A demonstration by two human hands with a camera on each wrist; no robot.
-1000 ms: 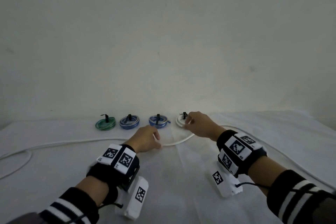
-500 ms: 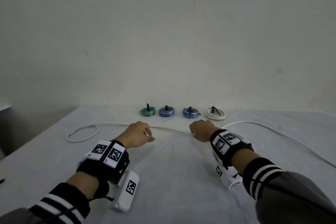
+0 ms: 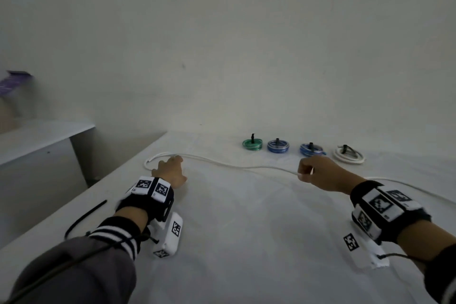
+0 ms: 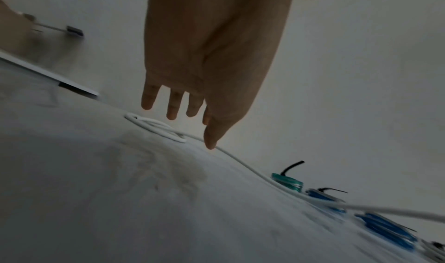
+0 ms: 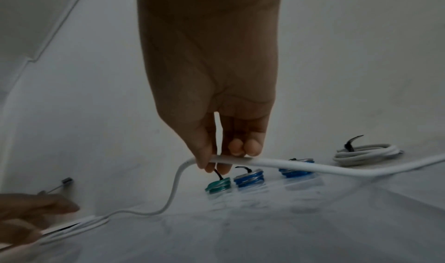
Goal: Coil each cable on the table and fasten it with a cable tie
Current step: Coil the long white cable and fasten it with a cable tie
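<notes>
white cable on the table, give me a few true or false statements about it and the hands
1. The right hand pinches the loose white cable. True.
2. The left hand grips that cable. False: its fingers are straight above it, holding nothing.
3. Four tied coils sit near the wall. True: a green coil, two blue, one white.
4. The loose black cable tie lies beside the right wrist. False: it lies by the left arm, near the table edge.
</notes>
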